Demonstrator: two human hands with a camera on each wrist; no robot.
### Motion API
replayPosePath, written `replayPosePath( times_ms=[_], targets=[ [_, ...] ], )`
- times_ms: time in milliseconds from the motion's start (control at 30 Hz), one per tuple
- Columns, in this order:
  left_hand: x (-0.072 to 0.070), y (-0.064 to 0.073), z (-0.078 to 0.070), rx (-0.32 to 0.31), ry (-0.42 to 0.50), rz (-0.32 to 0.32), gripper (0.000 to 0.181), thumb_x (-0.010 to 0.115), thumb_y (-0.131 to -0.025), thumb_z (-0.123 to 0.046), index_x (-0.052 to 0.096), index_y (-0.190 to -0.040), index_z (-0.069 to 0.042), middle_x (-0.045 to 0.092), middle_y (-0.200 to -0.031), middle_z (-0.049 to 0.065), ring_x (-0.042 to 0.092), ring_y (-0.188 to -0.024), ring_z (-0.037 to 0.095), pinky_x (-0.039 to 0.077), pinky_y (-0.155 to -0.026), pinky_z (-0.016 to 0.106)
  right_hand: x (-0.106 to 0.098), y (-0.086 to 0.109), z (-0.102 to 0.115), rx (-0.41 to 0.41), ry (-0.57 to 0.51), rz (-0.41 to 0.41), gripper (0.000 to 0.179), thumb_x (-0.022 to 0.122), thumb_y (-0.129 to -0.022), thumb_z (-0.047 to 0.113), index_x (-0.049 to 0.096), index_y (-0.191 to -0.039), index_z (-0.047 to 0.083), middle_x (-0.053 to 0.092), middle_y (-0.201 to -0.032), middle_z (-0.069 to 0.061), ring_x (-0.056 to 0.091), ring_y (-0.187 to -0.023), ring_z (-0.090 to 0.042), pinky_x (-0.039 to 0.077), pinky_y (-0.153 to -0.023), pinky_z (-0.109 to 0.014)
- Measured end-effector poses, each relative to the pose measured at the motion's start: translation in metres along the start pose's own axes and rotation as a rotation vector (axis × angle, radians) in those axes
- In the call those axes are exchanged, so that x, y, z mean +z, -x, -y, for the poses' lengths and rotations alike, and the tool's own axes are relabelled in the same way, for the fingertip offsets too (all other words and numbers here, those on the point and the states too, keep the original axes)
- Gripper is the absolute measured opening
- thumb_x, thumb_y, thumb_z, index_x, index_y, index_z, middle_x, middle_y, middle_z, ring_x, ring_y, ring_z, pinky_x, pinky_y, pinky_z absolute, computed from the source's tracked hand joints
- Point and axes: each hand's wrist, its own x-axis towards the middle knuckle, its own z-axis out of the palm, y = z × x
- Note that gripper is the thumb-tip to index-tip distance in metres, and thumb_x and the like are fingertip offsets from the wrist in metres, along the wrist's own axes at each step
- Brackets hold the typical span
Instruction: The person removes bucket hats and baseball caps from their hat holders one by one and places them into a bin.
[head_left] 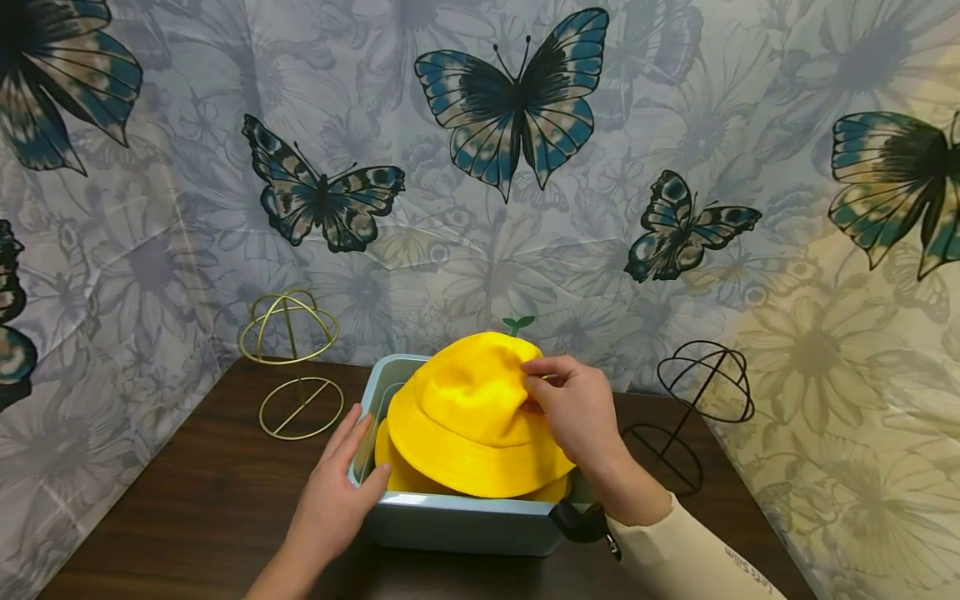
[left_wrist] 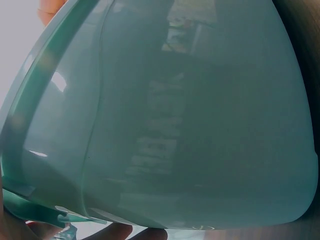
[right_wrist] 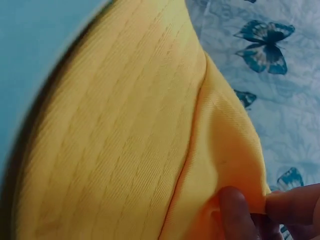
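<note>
A yellow bucket hat (head_left: 472, 400) with a small green sprout (head_left: 518, 323) on its crown lies in a light blue plastic bin (head_left: 465, 525). More yellow fabric (head_left: 405, 477) shows beneath its brim. My right hand (head_left: 577, 408) pinches the crown's right side between thumb and fingers; the right wrist view shows the cloth (right_wrist: 225, 150) folded at the fingertips. My left hand (head_left: 337, 483) rests against the bin's left side with fingers straight and thumb at the front corner. In the left wrist view the bin's front wall (left_wrist: 200, 125) fills most of the frame.
A gold wire stand (head_left: 300, 408) stands left of the bin on the dark wooden table (head_left: 187, 492). To the right is a black wire stand (head_left: 675, 429). Behind hangs a butterfly-patterned cloth (head_left: 480, 250), close to the table's back edge.
</note>
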Motion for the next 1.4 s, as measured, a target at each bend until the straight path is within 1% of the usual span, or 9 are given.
replayPosePath(
  times_ms=[167, 333, 567, 733, 900, 1067, 1200, 1300, 1400],
  targets=[
    [-0.001, 0.0, -0.002, -0.012, 0.004, 0.007, 0.069, 0.069, -0.093, -0.027, 0.04, -0.152, -0.005, 0.023, -0.162, 0.002, 0.029, -0.144, 0.033, 0.033, -0.103, 0.065, 0.002, 0.003, -0.005, -0.001, 0.013, 0.002, 0.015, 0.07, -0.093, 0.005, 0.076, -0.106, 0.005, 0.065, -0.106, -0.012, 0.069, -0.079, -0.025, 0.059, -0.07, -0.034],
    [-0.001, 0.0, -0.002, -0.014, -0.001, 0.007, 0.069, 0.069, -0.093, -0.026, 0.04, -0.152, -0.005, 0.023, -0.163, 0.002, 0.028, -0.144, 0.033, 0.033, -0.104, 0.064, 0.002, 0.002, -0.007, -0.024, 0.045, -0.021, 0.014, 0.07, -0.093, 0.007, 0.077, -0.106, 0.007, 0.066, -0.105, -0.01, 0.069, -0.076, -0.024, 0.059, -0.069, -0.033],
    [-0.001, -0.001, -0.001, -0.004, -0.014, -0.004, 0.069, 0.068, -0.093, -0.026, 0.041, -0.152, -0.004, 0.024, -0.162, 0.003, 0.028, -0.144, 0.034, 0.034, -0.104, 0.063, 0.008, -0.001, -0.014, -0.067, -0.004, -0.037, 0.013, 0.071, -0.093, 0.007, 0.076, -0.104, 0.005, 0.066, -0.102, -0.01, 0.068, -0.081, -0.025, 0.059, -0.07, -0.033],
    [-0.001, -0.001, -0.001, 0.003, -0.017, -0.006, 0.069, 0.068, -0.093, -0.026, 0.04, -0.152, -0.004, 0.024, -0.162, 0.003, 0.028, -0.144, 0.034, 0.035, -0.103, 0.063, 0.011, 0.005, -0.022, -0.136, 0.084, -0.049, 0.011, 0.072, -0.093, 0.01, 0.078, -0.102, 0.009, 0.067, -0.098, -0.003, 0.065, -0.082, -0.02, 0.058, -0.07, -0.03],
    [0.0, 0.0, -0.001, 0.013, -0.017, -0.012, 0.069, 0.069, -0.093, -0.026, 0.041, -0.152, -0.003, 0.024, -0.162, 0.003, 0.028, -0.144, 0.034, 0.036, -0.102, 0.063, 0.013, 0.015, -0.029, -0.155, 0.134, -0.033, 0.01, 0.073, -0.092, 0.01, 0.079, -0.1, 0.012, 0.067, -0.097, 0.001, 0.064, -0.08, -0.017, 0.057, -0.069, -0.028],
    [0.0, 0.001, 0.0, 0.014, -0.017, -0.007, 0.07, 0.068, -0.093, -0.029, 0.04, -0.152, -0.003, 0.024, -0.162, 0.003, 0.028, -0.144, 0.034, 0.036, -0.102, 0.063, 0.016, 0.024, -0.034, -0.136, 0.08, -0.02, 0.009, 0.073, -0.091, 0.005, 0.078, -0.097, 0.01, 0.066, -0.094, -0.002, 0.064, -0.08, -0.019, 0.057, -0.069, -0.027],
    [-0.001, 0.001, 0.0, 0.024, -0.013, -0.012, 0.069, 0.069, -0.093, -0.026, 0.041, -0.151, -0.002, 0.024, -0.162, 0.003, 0.029, -0.144, 0.034, 0.036, -0.103, 0.063, 0.02, 0.025, -0.035, -0.156, 0.029, -0.003, 0.009, 0.073, -0.09, 0.002, 0.078, -0.094, 0.008, 0.065, -0.094, -0.003, 0.065, -0.08, -0.02, 0.058, -0.069, -0.028],
    [-0.001, 0.002, 0.0, 0.035, -0.01, -0.022, 0.068, 0.07, -0.093, -0.025, 0.042, -0.151, -0.002, 0.025, -0.162, 0.002, 0.029, -0.143, 0.034, 0.037, -0.102, 0.063, 0.024, 0.027, -0.036, -0.168, 0.034, 0.01, 0.009, 0.074, -0.089, 0.002, 0.078, -0.093, 0.009, 0.065, -0.094, -0.002, 0.066, -0.08, -0.018, 0.058, -0.069, -0.028],
    [0.0, 0.002, 0.001, 0.037, -0.013, -0.024, 0.068, 0.07, -0.093, -0.025, 0.042, -0.151, -0.004, 0.025, -0.162, 0.001, 0.03, -0.143, 0.033, 0.037, -0.102, 0.063, 0.026, 0.032, -0.038, -0.159, 0.027, 0.045, 0.009, 0.074, -0.089, 0.001, 0.077, -0.093, 0.008, 0.065, -0.094, -0.003, 0.067, -0.078, -0.018, 0.058, -0.069, -0.028]
  ],
)
